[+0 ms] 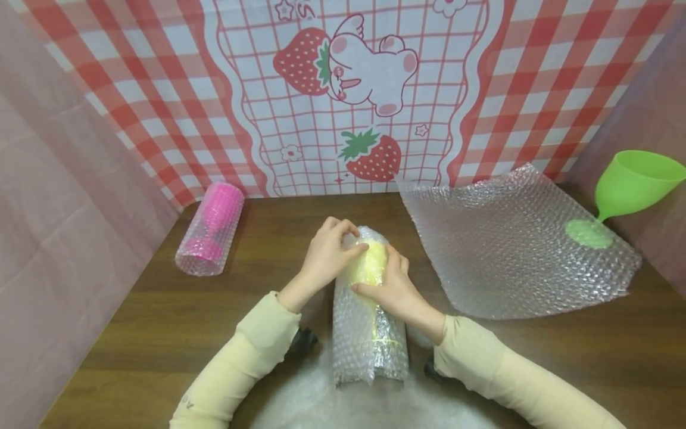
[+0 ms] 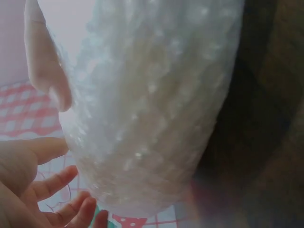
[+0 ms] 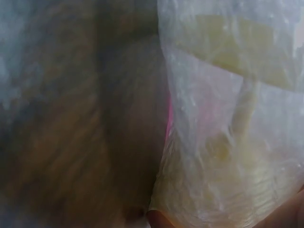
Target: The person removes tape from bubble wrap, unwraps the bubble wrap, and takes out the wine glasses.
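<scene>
A yellow goblet [image 1: 370, 265] lies inside a roll of bubble wrap [image 1: 354, 333] in the middle of the table; its stem and foot [image 3: 242, 42] show through the film in the right wrist view. My right hand [image 1: 393, 283] grips the roll from the right, thumb across the top. At the roll's far end my left hand [image 1: 328, 253] holds the wrap between thumb and bent fingers. In the left wrist view its fingertips [image 2: 71, 173] meet the wrap's edge. The far side of the roll is hidden.
A pink goblet [image 1: 214, 214] rolled in bubble wrap lies at the back left. On the right, a green goblet [image 1: 638, 185] stands on a flat bubble wrap sheet [image 1: 509, 250]. A checked strawberry cloth [image 1: 455, 119] hangs behind the wooden table [image 1: 161, 322].
</scene>
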{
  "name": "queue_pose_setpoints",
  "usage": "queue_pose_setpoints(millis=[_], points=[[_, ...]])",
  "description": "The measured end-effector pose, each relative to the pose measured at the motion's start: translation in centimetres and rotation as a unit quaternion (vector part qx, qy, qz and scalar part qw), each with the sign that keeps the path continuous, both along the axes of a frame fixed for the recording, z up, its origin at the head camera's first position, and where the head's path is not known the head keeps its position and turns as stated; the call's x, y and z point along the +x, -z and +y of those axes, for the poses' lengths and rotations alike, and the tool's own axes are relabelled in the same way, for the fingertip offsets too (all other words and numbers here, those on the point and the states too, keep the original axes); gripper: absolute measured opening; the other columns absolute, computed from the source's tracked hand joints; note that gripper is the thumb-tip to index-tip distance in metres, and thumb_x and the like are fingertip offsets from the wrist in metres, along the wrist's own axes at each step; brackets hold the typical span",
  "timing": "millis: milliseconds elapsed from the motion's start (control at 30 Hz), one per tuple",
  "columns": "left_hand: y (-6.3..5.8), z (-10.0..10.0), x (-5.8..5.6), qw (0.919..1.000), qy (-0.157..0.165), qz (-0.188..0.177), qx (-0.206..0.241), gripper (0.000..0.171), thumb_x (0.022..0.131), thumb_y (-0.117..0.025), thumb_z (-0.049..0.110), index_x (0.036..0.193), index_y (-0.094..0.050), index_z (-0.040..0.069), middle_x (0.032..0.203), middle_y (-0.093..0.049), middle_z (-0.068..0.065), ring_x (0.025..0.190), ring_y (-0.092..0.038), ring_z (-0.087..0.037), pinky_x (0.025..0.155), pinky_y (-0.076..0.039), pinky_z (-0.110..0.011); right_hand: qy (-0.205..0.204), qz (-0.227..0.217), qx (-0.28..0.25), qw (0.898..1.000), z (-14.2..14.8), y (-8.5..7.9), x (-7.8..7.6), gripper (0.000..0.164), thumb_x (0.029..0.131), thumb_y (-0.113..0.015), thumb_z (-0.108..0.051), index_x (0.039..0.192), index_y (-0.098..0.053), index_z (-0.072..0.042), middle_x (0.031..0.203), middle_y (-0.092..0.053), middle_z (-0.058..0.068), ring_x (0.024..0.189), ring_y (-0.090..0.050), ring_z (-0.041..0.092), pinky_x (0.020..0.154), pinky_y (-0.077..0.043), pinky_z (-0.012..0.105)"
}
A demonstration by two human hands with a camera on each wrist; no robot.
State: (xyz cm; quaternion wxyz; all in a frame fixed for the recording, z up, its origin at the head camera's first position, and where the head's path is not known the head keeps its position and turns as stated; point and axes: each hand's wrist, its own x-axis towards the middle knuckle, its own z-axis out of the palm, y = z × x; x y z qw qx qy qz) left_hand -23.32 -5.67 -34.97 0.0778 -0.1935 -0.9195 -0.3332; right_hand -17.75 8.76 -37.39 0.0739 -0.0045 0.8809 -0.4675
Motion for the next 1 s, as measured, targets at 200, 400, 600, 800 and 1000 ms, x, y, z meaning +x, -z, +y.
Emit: queue_pose_setpoints(millis=[200,400,600,800,1000], points=[[-0.7,0.3,0.0,0.9985,0.009,0.006,-0.054,0.026,0.081,-0.067,0.029,0.100,-0.060,0.013,0.107,-0.051,-0.007,0.095,-0.050,-0.022,0.078,-0.045,-0.036,-0.004,0.006,0.001,1.000,-0.2,0.0,0.0,0.106,0.073,-0.070,-0.034,0.142,0.001,0.002,0.141,-0.006,0.028,0.116,-0.041,0.042,0.096,-0.040,0.051],[-1.4,0.2,0.0,0.9959,0.019,-0.020,-0.086,0.024,0.078,-0.065,0.018,0.100,-0.059,0.011,0.102,-0.049,-0.007,0.088,-0.048,-0.021,0.076,-0.043,-0.035,-0.005,0.018,0.013,1.000,-0.4,0.2,0.1,0.107,0.071,-0.071,-0.035,0.142,0.000,0.003,0.140,-0.007,0.028,0.113,-0.045,0.041,0.094,-0.042,0.049],[-2.3,0.6,0.1,0.9820,0.039,0.013,-0.185,0.017,0.073,-0.062,0.013,0.089,-0.058,0.006,0.093,-0.049,-0.008,0.074,-0.049,-0.020,0.063,-0.046,-0.031,-0.007,0.032,0.017,0.999,-0.6,0.2,0.1,0.108,0.069,-0.073,-0.033,0.142,-0.002,0.002,0.139,-0.010,0.028,0.112,-0.045,0.040,0.096,-0.041,0.047],[-2.9,1.0,0.4,0.9570,0.058,0.055,-0.279,0.021,0.073,-0.059,0.004,0.093,-0.060,-0.002,0.089,-0.052,-0.012,0.067,-0.052,-0.020,0.056,-0.050,-0.028,-0.006,0.041,0.016,0.999,-0.7,0.2,0.2,0.107,0.068,-0.073,-0.031,0.142,-0.005,0.003,0.139,-0.011,0.029,0.115,-0.043,0.040,0.099,-0.039,0.047],[-2.8,1.5,1.0,0.9428,0.040,0.102,-0.315,0.019,0.075,-0.059,0.004,0.093,-0.062,-0.003,0.086,-0.056,-0.013,0.070,-0.059,-0.024,0.057,-0.054,-0.031,-0.006,0.047,0.015,0.999,-0.7,0.3,0.2,0.107,0.067,-0.074,-0.030,0.142,-0.005,0.003,0.138,-0.012,0.029,0.115,-0.042,0.041,0.099,-0.038,0.047]])
